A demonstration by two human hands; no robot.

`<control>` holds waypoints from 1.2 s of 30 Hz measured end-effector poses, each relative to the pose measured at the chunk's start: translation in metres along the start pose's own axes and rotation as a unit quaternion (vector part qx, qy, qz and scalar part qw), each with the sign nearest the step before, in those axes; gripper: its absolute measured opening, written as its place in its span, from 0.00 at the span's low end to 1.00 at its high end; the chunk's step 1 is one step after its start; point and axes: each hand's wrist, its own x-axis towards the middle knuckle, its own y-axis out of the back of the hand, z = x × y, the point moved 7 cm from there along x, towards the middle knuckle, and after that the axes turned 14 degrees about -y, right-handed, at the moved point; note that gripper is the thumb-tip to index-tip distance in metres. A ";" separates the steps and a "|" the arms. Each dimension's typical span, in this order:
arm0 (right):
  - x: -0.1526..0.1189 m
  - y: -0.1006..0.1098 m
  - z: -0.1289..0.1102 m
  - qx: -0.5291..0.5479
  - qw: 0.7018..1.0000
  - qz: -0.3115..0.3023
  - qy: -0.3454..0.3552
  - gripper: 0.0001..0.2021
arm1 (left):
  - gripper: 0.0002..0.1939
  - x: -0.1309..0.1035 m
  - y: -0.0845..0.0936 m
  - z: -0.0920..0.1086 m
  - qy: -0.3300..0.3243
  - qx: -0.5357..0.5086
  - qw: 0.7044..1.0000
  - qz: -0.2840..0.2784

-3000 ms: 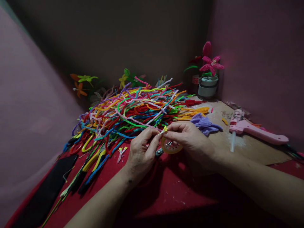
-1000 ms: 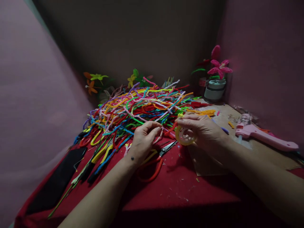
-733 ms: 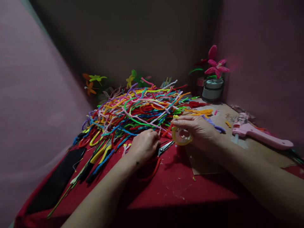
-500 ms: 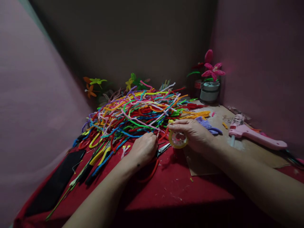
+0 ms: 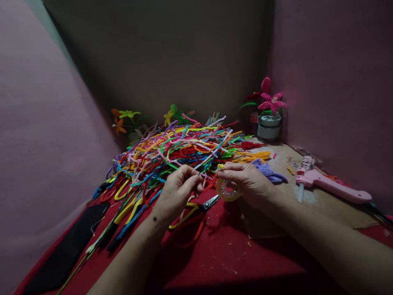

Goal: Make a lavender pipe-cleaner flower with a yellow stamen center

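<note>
My left hand [image 5: 181, 190] is pinched at the thumb and forefinger, with a thin dark tip between them, too small to name. Just to its right, my right hand [image 5: 245, 178] holds a roll of yellowish tape [image 5: 228, 191], which hangs below the fingers. A small yellow piece [image 5: 220, 166] shows at the right fingertips. Under and between the hands lie scissors [image 5: 210, 203] with red and yellow handles on the red cloth [image 5: 227, 254]. A large tangle of coloured fuzzy stems [image 5: 184, 143] is heaped behind both hands.
A pink glue gun [image 5: 331, 184] lies on a board [image 5: 325, 211] at the right. Behind it stands a grey pot [image 5: 269, 129] with a pink flower [image 5: 272, 102]. Yellow-handled pliers [image 5: 127, 209] and a black flat object [image 5: 69, 246] are at the left.
My left hand has turned from a closed fist to a pinch with its thumb showing, uncovering more of the scissors' handles. My right hand still holds the tape. The view has tilted slightly upward.
</note>
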 end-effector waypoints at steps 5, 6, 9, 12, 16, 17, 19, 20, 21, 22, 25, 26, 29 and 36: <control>-0.004 -0.004 -0.003 -0.013 1.000 -0.003 0.028 0.10 | 0.06 -0.007 -0.016 0.005 0.024 -0.126 0.992 0.020; -0.005 -0.004 -0.003 -0.012 0.999 -0.006 0.031 0.10 | 0.06 -0.007 -0.018 0.005 0.028 -0.129 0.991 0.018; -0.005 -0.005 -0.002 -0.013 0.999 -0.010 0.038 0.09 | 0.06 -0.009 -0.022 0.005 0.036 -0.124 0.992 0.011; -0.004 -0.003 -0.001 -0.017 0.999 0.003 0.038 0.09 | 0.06 -0.011 -0.023 0.007 0.035 -0.121 0.992 0.011; -0.004 -0.002 0.000 -0.022 0.999 0.011 0.035 0.10 | 0.04 -0.012 -0.022 0.008 0.034 -0.102 0.994 0.009; -0.004 -0.002 0.000 -0.019 0.999 0.011 0.033 0.10 | 0.04 -0.013 -0.022 0.008 0.035 -0.095 0.995 0.009; -0.004 -0.002 0.001 -0.012 1.000 0.011 0.024 0.10 | 0.04 -0.013 -0.022 0.009 0.036 -0.088 0.995 0.012; -0.004 -0.002 0.002 -0.009 1.000 0.011 0.020 0.10 | 0.04 -0.013 -0.022 0.009 0.038 -0.088 0.995 0.013; -0.004 -0.002 0.002 -0.007 1.000 0.010 0.017 0.10 | 0.04 -0.013 -0.023 0.008 0.040 -0.092 0.995 0.015; -0.004 -0.002 0.003 -0.006 1.000 0.008 0.016 0.11 | 0.04 -0.014 -0.024 0.008 0.041 -0.098 0.994 0.016; -0.004 -0.003 0.004 -0.008 1.000 0.003 0.019 0.11 | 0.04 -0.014 -0.026 0.007 0.040 -0.110 0.993 0.014; -0.004 -0.004 0.003 -0.009 1.000 0.003 0.024 0.11 | 0.04 -0.014 -0.026 0.007 0.039 -0.110 0.993 0.013; -0.005 -0.005 0.002 -0.010 0.999 0.006 0.036 0.10 | 0.04 -0.014 -0.025 0.006 0.040 -0.104 0.994 0.009; -0.007 -0.005 0.000 0.014 0.999 0.019 0.044 0.09 | 0.09 -0.013 -0.027 0.012 0.001 -0.030 0.999 -0.015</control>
